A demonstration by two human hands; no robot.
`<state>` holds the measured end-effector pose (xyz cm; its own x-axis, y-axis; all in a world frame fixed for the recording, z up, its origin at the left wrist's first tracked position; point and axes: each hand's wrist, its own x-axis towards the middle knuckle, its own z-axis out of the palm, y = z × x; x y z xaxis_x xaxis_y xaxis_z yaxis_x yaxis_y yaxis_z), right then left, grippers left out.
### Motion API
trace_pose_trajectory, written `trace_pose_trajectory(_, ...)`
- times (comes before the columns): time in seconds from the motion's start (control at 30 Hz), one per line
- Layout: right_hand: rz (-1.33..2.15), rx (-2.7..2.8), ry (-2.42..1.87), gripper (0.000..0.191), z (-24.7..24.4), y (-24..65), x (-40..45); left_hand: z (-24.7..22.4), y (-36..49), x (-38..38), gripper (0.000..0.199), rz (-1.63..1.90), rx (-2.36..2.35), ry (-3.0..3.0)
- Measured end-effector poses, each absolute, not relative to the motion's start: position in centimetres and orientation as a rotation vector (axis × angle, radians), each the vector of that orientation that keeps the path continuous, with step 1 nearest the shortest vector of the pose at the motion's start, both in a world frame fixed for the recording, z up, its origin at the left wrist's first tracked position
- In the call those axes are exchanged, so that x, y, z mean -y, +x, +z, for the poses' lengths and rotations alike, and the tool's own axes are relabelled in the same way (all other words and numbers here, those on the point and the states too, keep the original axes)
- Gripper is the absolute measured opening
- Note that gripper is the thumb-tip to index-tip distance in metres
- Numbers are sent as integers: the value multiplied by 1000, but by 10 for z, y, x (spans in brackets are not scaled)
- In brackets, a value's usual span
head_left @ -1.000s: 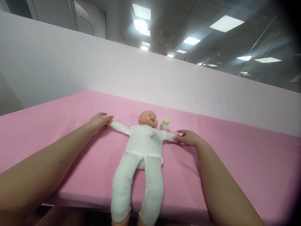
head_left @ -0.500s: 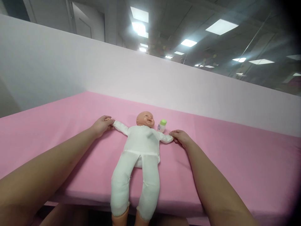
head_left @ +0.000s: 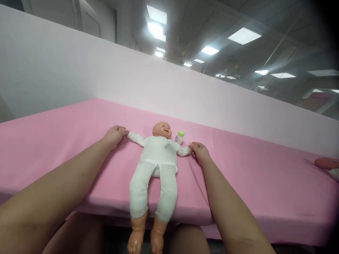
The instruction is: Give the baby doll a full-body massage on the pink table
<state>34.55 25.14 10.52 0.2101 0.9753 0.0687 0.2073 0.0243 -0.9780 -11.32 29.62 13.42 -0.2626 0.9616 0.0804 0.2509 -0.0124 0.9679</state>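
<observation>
holding a doll [head_left: 159, 151] by both its hands on the pink table [head_left: 243, 176]
person's left hand [head_left: 114, 137] and right hand [head_left: 200, 153] curled nearly closed, each round a doll hand, contact partly hidden. doll on its back on the table, feet past the near edge; green-capped bottle [head_left: 179, 137] toward the table's far edge. looks mid-work: both arms taken and spread, neither let go yet.

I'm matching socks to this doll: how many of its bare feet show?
2: one foot at picture left, the other foot at picture right, both past the pink surface's near edge.
</observation>
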Motion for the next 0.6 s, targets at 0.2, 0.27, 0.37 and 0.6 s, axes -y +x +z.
trace_pose_trajectory(0.2, 1151, 1174, -1320, 35, 117, 358, -239, 141, -109, -296, 28, 1347, -1390, 1012)
trace_pose_trajectory(0.27, 1191, 1171, -1300, 34, 121, 359, -236, 142, -104, -297, 25, 1363, -1400, 973)
trace_pose_trajectory(0.37, 1222, 1173, -1281, 35, 123, 360, -234, 143, -98, -299, 24, 1372, -1411, 945)
trace_pose_trajectory(0.6, 1271, 1088, -1304, 36, 120, 363, -238, 147, -97, -294, 14, 1369, -1393, 942)
